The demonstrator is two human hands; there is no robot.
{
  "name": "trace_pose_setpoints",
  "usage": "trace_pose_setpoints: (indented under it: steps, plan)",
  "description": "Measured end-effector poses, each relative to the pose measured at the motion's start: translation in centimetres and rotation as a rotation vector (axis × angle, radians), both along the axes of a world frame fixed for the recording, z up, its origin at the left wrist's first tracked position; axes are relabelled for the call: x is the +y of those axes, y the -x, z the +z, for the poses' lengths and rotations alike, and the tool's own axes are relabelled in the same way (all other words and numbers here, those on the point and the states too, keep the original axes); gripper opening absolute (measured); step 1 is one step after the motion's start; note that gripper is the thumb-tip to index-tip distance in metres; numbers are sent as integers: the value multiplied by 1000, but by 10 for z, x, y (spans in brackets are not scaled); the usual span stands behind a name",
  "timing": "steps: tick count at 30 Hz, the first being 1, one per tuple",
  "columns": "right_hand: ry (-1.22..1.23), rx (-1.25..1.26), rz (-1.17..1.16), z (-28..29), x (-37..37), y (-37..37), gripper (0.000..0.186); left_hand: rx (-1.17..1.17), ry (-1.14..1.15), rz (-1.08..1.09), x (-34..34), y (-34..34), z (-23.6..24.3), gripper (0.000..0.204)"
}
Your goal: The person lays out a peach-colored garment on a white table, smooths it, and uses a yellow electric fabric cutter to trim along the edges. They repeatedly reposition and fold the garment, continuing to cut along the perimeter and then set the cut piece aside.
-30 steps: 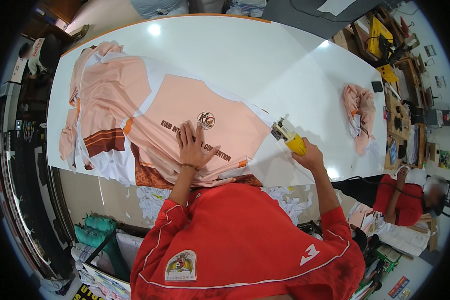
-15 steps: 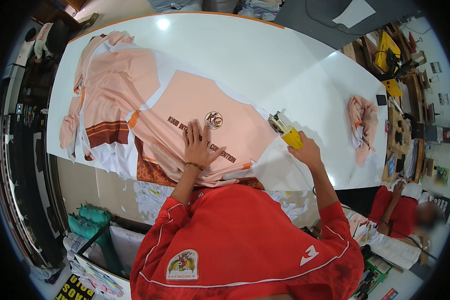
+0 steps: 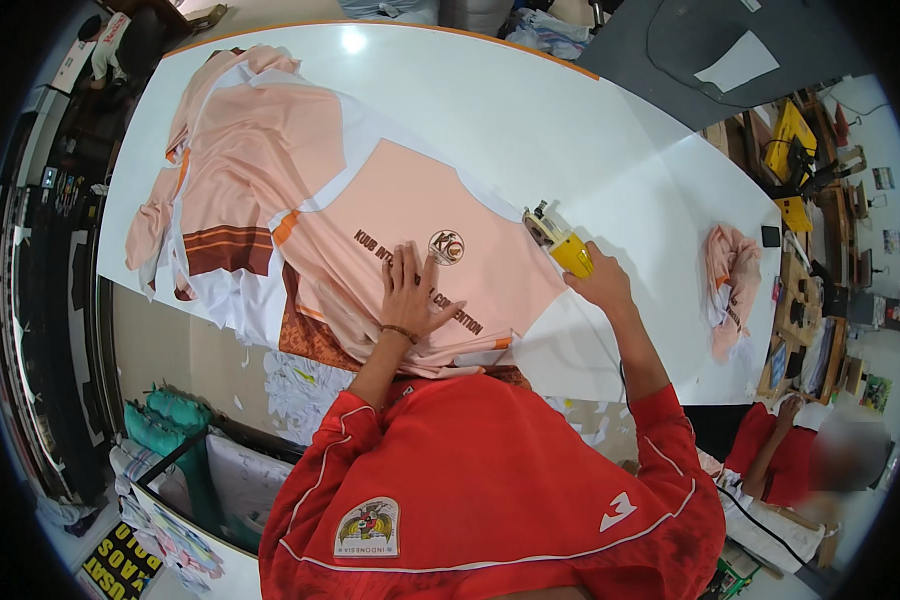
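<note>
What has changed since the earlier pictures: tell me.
The right hand has moved the yellow cutting tool away from the person and leftward, along the upper-right edge of the peach panel. The view has turned slightly. Nothing was newly taken hold of or let go. The left hand stays flat on the panel; the bunched peach cloth stays put.

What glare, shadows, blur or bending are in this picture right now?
Head view: a bright glare spot near the far edge of the white table; head view: soft shadow beside the yellow power tool; head view: the table's far edge bows and the corners go black; head view: a co-worker's head is blurred.
</note>
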State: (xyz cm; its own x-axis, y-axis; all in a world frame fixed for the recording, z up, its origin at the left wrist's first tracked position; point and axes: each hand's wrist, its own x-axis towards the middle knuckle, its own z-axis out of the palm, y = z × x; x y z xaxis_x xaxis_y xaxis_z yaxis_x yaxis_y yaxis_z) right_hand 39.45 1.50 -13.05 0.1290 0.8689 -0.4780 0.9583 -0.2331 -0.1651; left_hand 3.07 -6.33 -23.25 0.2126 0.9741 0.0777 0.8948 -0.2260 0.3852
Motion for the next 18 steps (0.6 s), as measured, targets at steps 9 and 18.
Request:
trace_pose_setpoints:
  steps: [9,18]
  plan:
    - [-18,5,65,9,46,24,62,4,-26,-6,0,1,1,111]
    - [18,-23,286,15,65,-25,64,3,15,7,1,0,4,112]
